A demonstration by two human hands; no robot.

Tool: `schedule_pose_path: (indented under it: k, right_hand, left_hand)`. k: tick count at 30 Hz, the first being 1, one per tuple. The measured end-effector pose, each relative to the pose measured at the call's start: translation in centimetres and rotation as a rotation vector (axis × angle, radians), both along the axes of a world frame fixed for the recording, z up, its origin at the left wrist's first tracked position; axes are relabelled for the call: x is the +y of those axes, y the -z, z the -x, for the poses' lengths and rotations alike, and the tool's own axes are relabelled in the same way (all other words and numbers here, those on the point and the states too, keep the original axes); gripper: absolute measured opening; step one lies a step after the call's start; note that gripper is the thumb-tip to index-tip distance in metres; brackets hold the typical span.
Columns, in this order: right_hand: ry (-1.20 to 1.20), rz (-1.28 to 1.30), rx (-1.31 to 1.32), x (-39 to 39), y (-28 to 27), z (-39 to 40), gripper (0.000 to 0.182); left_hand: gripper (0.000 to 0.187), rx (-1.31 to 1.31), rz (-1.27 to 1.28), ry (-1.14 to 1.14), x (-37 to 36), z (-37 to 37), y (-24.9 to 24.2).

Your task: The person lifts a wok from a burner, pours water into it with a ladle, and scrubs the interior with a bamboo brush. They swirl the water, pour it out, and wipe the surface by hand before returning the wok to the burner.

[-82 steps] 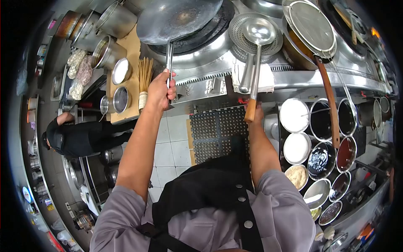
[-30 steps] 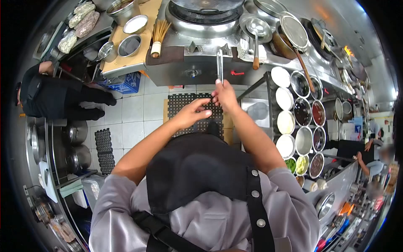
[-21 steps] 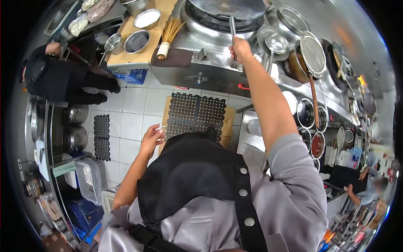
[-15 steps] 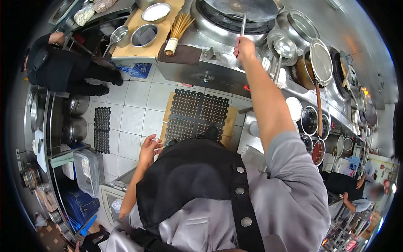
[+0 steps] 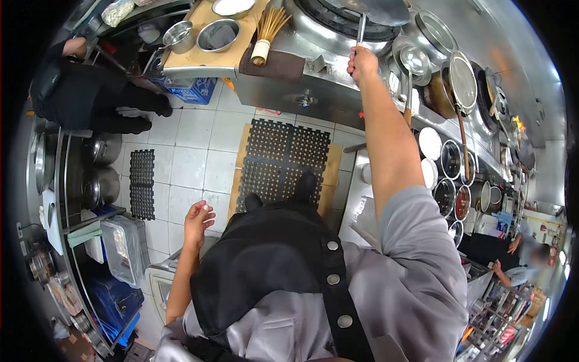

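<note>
My right hand [image 5: 363, 64] is wrapped around the metal handle of a wok [image 5: 386, 11], which tilts over the right part of the round stove burner [image 5: 313, 30]. The wok's far side is cut off by the top of the view. Low beside my apron hangs my left hand [image 5: 198, 222], its fingers curled around a small white thing [image 5: 207, 208], too small to name. Right of the wok, a ladle [image 5: 415, 60] rests among metal bowls. Left of the burner, a bamboo wok brush [image 5: 268, 36] lies on a dark cloth [image 5: 286, 65].
Metal bowls [image 5: 218, 35] stand on the board at the left. A large strainer [image 5: 463, 84] and several sauce pots [image 5: 450, 160] line the right side. Black rubber mats [image 5: 280, 151] cover the floor. One co-worker [image 5: 84, 90] stands at left, another person [image 5: 512, 259] far right.
The wok has shifted right across the burner with my right hand on its handle, uncovering more of the burner. My left hand has moved slightly left. The whole view has tilted a little.
</note>
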State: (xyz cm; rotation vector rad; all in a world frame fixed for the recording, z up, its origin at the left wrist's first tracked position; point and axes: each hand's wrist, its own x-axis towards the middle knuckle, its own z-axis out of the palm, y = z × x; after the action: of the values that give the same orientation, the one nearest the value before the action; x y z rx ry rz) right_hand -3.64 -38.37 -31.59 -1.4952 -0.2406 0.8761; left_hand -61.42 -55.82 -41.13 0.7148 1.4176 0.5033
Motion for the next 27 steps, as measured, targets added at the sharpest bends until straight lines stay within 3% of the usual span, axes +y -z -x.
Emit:
schedule_pose_path:
  k: [7, 12, 20, 27]
  right_hand:
    - [-0.119, 0.272, -0.074, -0.4, -1.9, -4.3, 0.028]
    - [-0.172, 0.346, 0.032, -1.2, -4.3, -4.8, 0.034]
    - [-0.211, 0.292, 0.008, -6.1, 1.3, 1.3, 0.036]
    - [-0.126, 0.147, 0.036, -2.4, -1.6, -0.6, 0.035]
  left_hand:
    - [0.036, -0.056, -0.007, -0.019, -1.0, 1.4, 1.1]
    - [0.035, -0.090, 0.041, 0.024, -1.8, 1.2, 2.5]
    - [0.033, -0.083, 0.047, 0.102, -0.3, 1.1, 2.9]
    - [0.033, -0.033, 0.009, 0.161, 2.0, -0.9, 1.8]
